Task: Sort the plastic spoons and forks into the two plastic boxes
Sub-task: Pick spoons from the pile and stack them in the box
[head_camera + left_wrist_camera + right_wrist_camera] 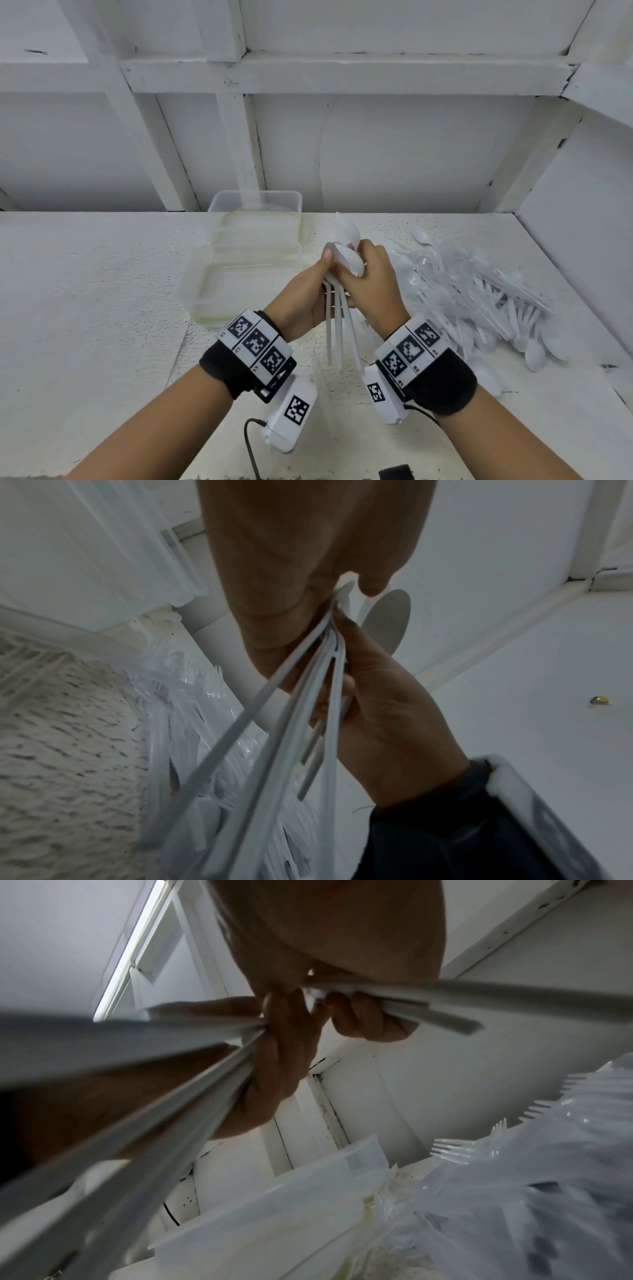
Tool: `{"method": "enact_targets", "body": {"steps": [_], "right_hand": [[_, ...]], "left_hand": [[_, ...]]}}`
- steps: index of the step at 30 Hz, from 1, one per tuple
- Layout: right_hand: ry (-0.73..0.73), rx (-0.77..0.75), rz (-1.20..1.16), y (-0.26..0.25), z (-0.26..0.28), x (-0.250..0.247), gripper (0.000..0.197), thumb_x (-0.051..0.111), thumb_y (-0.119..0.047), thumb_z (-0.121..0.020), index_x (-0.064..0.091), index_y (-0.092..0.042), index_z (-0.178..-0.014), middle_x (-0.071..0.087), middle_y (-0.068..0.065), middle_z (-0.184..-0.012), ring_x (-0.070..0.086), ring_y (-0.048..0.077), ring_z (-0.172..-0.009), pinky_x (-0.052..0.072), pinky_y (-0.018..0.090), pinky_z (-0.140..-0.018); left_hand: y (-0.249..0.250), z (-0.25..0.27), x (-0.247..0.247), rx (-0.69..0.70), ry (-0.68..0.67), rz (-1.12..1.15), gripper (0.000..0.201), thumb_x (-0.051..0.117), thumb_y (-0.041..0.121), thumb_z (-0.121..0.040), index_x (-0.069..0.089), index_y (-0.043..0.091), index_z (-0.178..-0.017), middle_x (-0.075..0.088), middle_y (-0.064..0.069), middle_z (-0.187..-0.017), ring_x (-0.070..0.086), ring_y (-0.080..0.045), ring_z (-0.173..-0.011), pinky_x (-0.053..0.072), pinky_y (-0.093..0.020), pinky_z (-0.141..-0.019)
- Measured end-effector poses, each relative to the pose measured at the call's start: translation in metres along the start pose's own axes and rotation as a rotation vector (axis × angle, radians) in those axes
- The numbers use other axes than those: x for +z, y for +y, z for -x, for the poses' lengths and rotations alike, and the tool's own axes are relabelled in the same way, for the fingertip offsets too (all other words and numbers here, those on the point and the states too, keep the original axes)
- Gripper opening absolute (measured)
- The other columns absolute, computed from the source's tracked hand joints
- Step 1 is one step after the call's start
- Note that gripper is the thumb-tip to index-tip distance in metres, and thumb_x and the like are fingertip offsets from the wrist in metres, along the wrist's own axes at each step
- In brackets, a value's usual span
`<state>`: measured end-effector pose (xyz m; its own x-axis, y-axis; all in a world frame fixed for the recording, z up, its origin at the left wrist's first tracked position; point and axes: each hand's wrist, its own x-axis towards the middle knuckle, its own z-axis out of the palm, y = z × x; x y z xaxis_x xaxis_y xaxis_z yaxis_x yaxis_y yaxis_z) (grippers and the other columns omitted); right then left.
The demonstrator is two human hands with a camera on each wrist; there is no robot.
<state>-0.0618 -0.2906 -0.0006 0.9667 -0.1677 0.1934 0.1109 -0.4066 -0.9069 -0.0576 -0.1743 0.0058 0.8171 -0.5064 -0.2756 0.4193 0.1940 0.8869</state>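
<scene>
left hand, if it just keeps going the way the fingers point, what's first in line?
Likely the far plastic box, judging by the head view. The left hand grips a bunch of spoons with fingers aimed up and away, the right hand beside it. Depth is unclear; it might pass over the rim toward the wall.

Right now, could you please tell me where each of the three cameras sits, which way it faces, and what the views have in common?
Head: worn on the head, facing forward and down at the table; shows both forearms, the left hand and right hand gripping a bundle of spoons.
Left wrist: looks along the left hand at the spoon handles; the right hand shows above.
Right wrist: looks up along the right hand; left-hand fingers show.
Shared: all show the spoons, the clear plastic box and the cutlery pile.
</scene>
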Motion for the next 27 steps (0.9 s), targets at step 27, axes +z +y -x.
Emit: {"method": "enact_targets", "body": {"steps": [27], "right_hand": [[0.002,0.000,-0.029,0.010,0.025,-0.001,0.012,0.050,-0.026,-0.095,0.056,-0.017,-0.092,0.057,-0.007,-0.065,0.052,0.000,-0.057,0.043,0.013,-0.056]], "left_hand": [[-0.008,-0.008,-0.010,0.027,0.149,0.095,0.050,0.030,0.057,-0.093,0.052,0.014,-0.105,0.040,0.000,-0.070,0.038,-0.011,-0.062,0.034,-0.026,-0.066]]}}
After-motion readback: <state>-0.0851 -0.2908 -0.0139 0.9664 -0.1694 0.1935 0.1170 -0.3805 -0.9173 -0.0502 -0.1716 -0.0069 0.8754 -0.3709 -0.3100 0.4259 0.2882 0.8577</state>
